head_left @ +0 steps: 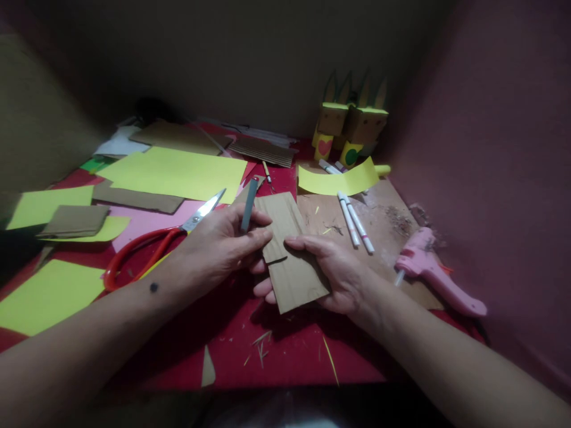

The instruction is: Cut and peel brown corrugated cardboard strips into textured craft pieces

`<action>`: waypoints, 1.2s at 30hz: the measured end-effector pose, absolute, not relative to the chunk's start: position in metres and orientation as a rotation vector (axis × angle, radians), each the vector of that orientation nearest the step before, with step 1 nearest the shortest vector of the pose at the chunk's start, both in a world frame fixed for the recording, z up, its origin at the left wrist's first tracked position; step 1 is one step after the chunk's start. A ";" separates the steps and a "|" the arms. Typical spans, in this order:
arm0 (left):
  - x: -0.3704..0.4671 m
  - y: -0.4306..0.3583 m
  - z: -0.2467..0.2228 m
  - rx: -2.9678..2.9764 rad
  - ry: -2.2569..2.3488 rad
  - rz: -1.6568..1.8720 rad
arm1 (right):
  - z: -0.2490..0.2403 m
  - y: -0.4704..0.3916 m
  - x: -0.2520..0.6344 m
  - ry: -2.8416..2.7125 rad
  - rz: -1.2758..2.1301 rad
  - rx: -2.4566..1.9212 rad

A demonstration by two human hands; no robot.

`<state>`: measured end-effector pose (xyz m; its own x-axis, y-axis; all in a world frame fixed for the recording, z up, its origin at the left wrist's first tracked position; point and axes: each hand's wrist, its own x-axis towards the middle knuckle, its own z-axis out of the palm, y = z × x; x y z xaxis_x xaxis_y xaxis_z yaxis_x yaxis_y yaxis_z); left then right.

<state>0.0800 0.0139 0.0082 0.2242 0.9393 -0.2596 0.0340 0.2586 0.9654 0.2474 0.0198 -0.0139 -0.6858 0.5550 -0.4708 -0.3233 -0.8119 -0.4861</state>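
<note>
Head view, looking down at a red-covered desk (pixel 285 356) under dim light: both hands meet over a long brown corrugated cardboard strip (pixel 292 252) held just above the surface at centre. The right hand (pixel 339 267) cradles it from beneath, thumb lying across the top and fingertips curling out under the near left edge, so its grip is closed on the strip. The left hand (pixel 223 244) pinches a slim grey-blue flat stick (pixel 248 205) upright between thumb and fingers, while touching the strip's left edge; what the stick is cannot be made out. Orange-handled scissors (pixel 156 244) lie partly hidden behind the left wrist. Two white marker pens (pixel 354 221) and a pink glue gun (pixel 430 270) rest to the right. Yellow paper sheets (pixel 178 172) spread to the left, some cut off by the frame. Two small cardboard figures (pixel 350 128) stand at the back in deep shadow.
</note>
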 end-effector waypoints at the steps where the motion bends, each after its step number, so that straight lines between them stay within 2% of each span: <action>1: 0.080 0.014 0.009 1.124 1.161 0.843 | -0.015 0.020 0.248 -0.506 2.462 -0.845; 15: 0.077 0.019 0.013 1.236 1.199 0.738 | -0.015 0.020 0.248 -0.554 2.476 -0.810; 36: 0.074 0.019 0.001 1.097 1.196 0.837 | -0.016 0.020 0.248 -0.593 2.478 -0.800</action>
